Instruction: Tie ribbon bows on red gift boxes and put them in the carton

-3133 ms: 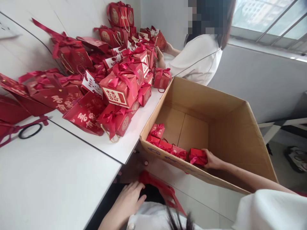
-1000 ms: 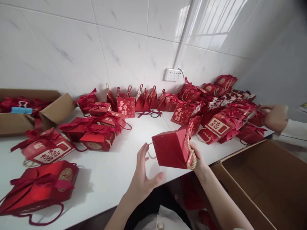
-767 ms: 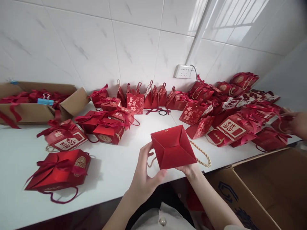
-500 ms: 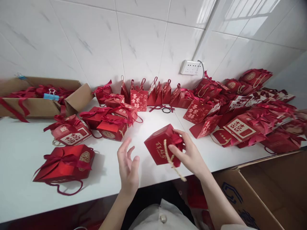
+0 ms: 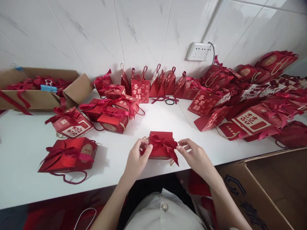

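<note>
A small red gift box [image 5: 160, 145] with a dark red ribbon bow on top stands upright on the white table [image 5: 24, 166], close to its near edge. My left hand [image 5: 137, 158] pinches the box's left side, fingers closed on it. From the other side my right hand [image 5: 195, 155] grips the right end of the bow. A beige rope handle peeks out under the box.
Many red gift boxes and bags crowd the table: several at left [image 5: 69, 156], a row along the tiled wall [image 5: 141, 89], a heap at right [image 5: 251, 105]. A cardboard box of ribbons [image 5: 35, 92] stands far left. An open carton [image 5: 268, 188] sits below the table's right edge.
The box was turned over in the air by my right hand; now it stands upright on the table with both hands on it. The view has tilted down slightly.
</note>
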{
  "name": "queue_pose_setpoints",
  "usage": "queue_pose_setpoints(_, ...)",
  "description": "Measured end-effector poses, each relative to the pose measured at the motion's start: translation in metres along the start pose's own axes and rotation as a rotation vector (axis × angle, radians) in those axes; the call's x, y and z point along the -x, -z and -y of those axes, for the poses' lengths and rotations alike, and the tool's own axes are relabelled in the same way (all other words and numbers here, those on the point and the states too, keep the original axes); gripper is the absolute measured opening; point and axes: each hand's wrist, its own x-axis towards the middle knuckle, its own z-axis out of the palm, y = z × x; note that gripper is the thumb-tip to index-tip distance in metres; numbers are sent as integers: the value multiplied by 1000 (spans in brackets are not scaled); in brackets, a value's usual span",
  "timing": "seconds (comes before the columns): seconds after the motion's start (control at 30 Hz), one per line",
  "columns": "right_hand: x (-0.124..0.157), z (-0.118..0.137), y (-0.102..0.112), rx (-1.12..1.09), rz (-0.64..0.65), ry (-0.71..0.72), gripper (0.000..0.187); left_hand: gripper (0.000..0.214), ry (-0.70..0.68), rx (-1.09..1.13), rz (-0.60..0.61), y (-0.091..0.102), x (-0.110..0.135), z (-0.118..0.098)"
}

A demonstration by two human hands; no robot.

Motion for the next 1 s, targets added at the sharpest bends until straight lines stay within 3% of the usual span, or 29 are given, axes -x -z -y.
queue_pose_setpoints(0.33, -22, -7, -25, -451, 72, -5, 44, 27, -3, -244, 134, 8, 19, -22)
queue_pose_setpoints(0.4, -25, -7, -26, -527, 131, -5, 44, 24, -105, -343, 179, 11, 24, -27)
queue_pose_setpoints(0.5, -26, -6, -24, -554, 175, 12, 42, 17, -388, -482, 300, 21, 25, -33)
queue_pose_setpoints(0.6, -26, -5, -20, -544, 185, 33, 42, 10, -542, -429, 318, 35, 16, -35)
queue_pose_setpoints(0.73, -26, -7, -18, -571, 190, 23, 39, 15, -525, -400, 163, 42, -6, -29)
queue_pose_setpoints(0.87, -29, -5, -18, -616, 158, 14, 34, 17, -498, -491, 248, 37, -23, -21)
queue_pose_setpoints(1.0, -33, -5, -20, -651, 163, 21, 39, 13, -466, -417, 206, 33, -27, -21)
